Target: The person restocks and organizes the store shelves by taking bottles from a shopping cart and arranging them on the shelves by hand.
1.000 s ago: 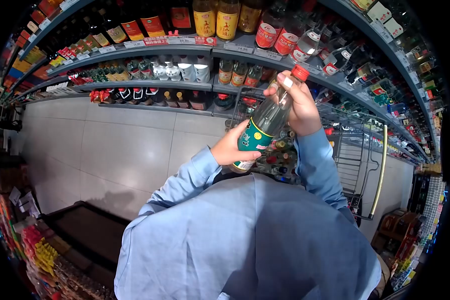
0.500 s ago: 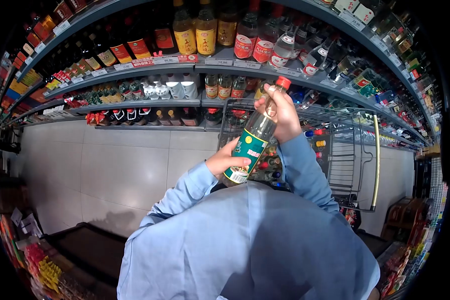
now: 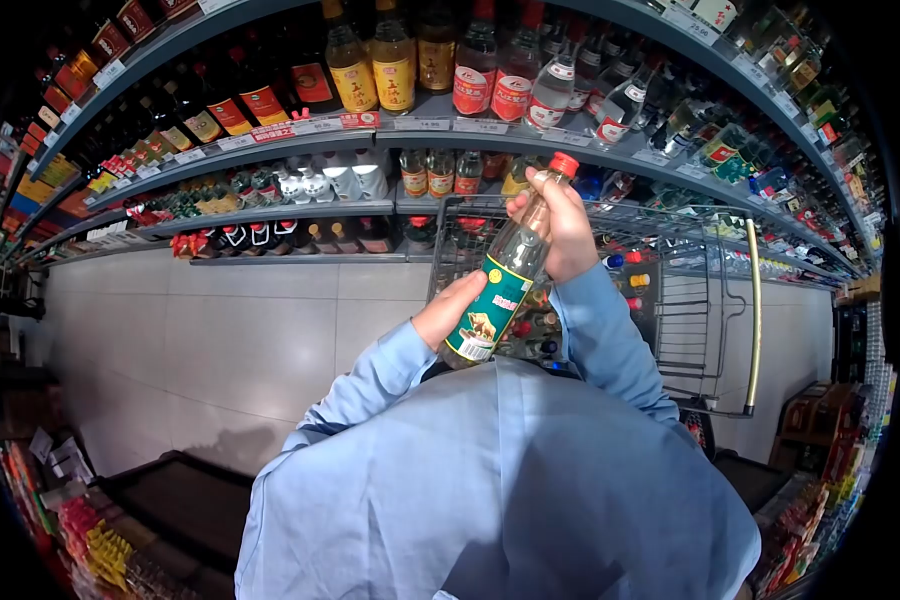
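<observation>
A clear glass bottle [image 3: 490, 310] with a green label and a red cap is tilted in front of my body, its cap end up and to the right. My right hand [image 3: 564, 225] is wrapped round its neck just below the cap. Lower down, my left hand [image 3: 452, 310] grips the bottle's side at the label, thumb lying along the label's edge. The label shows a yellow round mark, pink lettering, an animal picture and a barcode. Behind the bottle stands a wire shopping cart [image 3: 685, 330] holding several bottles, partly hidden by my right forearm.
Store shelves [image 3: 410, 135] curve across the front, packed with bottles and price tags. The cart's yellowish handle [image 3: 753, 320] is at the right. Pale floor tiles [image 3: 260, 320] lie to the left. Packaged goods [image 3: 100, 540] stand at the lower left, and a brown box [image 3: 815, 425] at the right.
My left thumb has moved off the label's middle to its upper left edge, uncovering the animal picture. The view has shifted slightly. Both hands still hold the bottle.
</observation>
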Available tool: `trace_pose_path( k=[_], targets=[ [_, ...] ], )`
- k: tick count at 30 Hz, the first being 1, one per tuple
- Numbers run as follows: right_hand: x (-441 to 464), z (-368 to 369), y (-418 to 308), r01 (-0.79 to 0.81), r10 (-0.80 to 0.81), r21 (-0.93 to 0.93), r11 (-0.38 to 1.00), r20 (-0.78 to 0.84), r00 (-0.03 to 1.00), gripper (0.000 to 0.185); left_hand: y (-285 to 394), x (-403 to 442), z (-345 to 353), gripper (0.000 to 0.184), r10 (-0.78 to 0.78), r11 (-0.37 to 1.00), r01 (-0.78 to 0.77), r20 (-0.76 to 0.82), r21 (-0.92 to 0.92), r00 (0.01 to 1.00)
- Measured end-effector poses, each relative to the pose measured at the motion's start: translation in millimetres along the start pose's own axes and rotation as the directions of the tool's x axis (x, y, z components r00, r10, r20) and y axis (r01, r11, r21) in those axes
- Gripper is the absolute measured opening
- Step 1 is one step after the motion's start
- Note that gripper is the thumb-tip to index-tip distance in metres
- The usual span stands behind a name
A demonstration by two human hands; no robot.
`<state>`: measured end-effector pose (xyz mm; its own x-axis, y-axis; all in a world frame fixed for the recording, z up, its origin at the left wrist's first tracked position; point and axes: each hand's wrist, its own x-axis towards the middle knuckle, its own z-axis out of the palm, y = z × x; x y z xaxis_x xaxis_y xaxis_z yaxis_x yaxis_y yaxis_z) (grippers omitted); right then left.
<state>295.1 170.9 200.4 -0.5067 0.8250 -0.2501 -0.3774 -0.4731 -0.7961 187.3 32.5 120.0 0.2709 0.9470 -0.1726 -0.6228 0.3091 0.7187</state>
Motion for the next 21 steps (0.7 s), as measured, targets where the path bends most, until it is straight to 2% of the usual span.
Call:
trace_pose_path(
  k=[1,3,6,9,10,11,14,17,18,20,21],
  targets=[
    [1,-1,1,-0.001,0.001,0.004,1.000,0.014,1.000,0.017,0,1,-1,0.053,0.053,0.998,-0.053,0.035,0.019,0.998],
    [4,-5,3,-0.009,0.008,0.011,1.000,0.044,0.999,0.015,4,2,-3,0.052,0.046,0.987,-0.049,0.022,0.152,0.999],
    [9,-20,-3,-0.005,0.021,-0.090,0.996,0.177,0.984,0.010,7,10,-13,0.059,0.100,0.917,-0.093,0.000,0.387,0.995],
    [14,-50,-16,0.035,0.123,-0.422,0.906,0.340,0.932,0.016,-3,25,-38,0.068,0.190,0.754,-0.142,-0.006,0.641,0.982],
    [14,-58,-21,0.019,0.212,-0.546,0.838,0.357,0.910,0.019,-7,31,-47,0.071,0.224,0.697,-0.150,-0.014,0.701,0.975],
    [9,-60,-25,-0.096,0.306,-0.596,0.797,0.262,0.915,0.019,-12,37,-54,0.074,0.257,0.635,-0.156,-0.017,0.756,0.966],
    [9,-67,-9,0.061,0.268,-0.612,0.788,0.432,0.861,0.018,-29,57,-74,0.077,0.264,0.554,-0.118,-0.040,0.824,0.964],
    [16,-82,27,0.281,0.118,-0.707,0.650,0.459,0.881,0.015,-54,72,-92,0.080,0.345,0.407,-0.082,-0.069,0.910,0.936],
    [19,-91,41,0.275,0.126,-0.722,0.634,0.448,0.885,0.015,-65,77,-102,0.082,0.315,0.420,-0.022,-0.123,0.907,0.941],
    [19,-104,65,0.213,0.139,-0.748,0.628,0.377,0.916,0.016,-84,82,-123,0.083,0.301,0.215,0.111,-0.174,0.970,0.938],
    [19,-111,80,0.256,0.088,-0.745,0.616,0.388,0.917,0.017,-91,83,-129,0.083,0.299,0.106,0.173,-0.197,0.979,0.934]
  ],
)
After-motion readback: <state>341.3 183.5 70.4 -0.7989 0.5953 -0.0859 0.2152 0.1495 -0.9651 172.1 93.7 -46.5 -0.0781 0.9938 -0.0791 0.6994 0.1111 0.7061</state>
